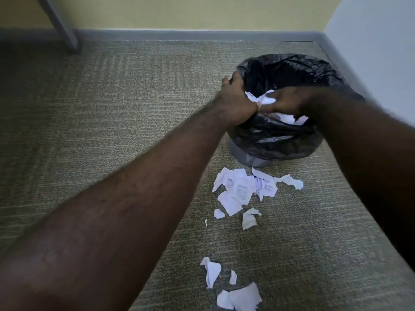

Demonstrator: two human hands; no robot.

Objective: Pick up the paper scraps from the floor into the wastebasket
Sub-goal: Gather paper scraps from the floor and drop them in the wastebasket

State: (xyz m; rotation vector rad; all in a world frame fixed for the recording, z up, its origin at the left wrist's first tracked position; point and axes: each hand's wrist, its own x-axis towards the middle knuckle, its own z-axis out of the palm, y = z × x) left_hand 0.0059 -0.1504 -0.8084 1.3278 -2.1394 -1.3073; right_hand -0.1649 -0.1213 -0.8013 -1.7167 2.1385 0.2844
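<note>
A grey wastebasket [253,158] lined with a black bag [280,135] stands on the carpet near the right wall. My left hand [233,97] grips the bag's left rim. My right hand [285,102] hovers over the basket's mouth, closed on a bunch of white paper scraps [266,98]. More white paper shows inside the bag [289,118]. A pile of torn scraps [242,189] lies on the floor just in front of the basket. Another small cluster of scraps [226,286] lies nearer to me.
Olive carpet [112,108] covers the floor. A grey baseboard [179,34] runs along the yellow back wall and the white right wall. A grey furniture leg [65,30] stands at the far left corner.
</note>
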